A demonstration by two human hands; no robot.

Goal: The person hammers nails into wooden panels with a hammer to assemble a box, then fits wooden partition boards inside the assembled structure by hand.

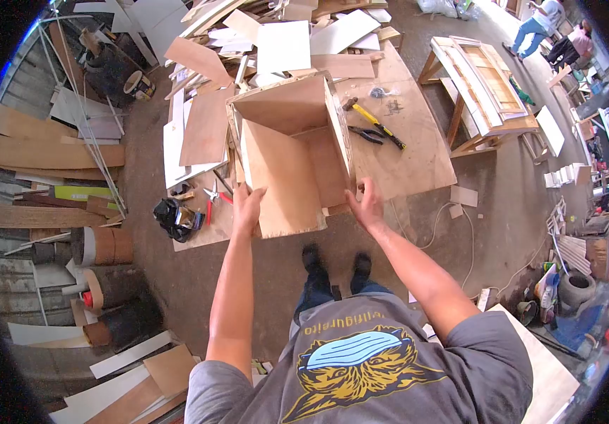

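An open wooden box [287, 152] rests at the near side of a plywood-topped work table [417, 152], its open side facing up toward me. My left hand [248, 206] grips the box's near left edge, thumb against the panel. At the near right corner, my right hand [367, 203] has its fingers bent around the edge of the box. Right of the box lie a hammer [375, 121] with a yellow and black handle and dark pliers [367, 134]. Red-handled pliers [210, 201] lie left of my left hand, beside a black bag [174, 218].
Wood offcuts [283, 46] are heaped behind the box. A wooden bench [485, 92] with a framed panel stands at the right. Two people [536, 28] are at the upper right. Boards [50, 152] line the left wall. A cable [470, 240] runs along the floor.
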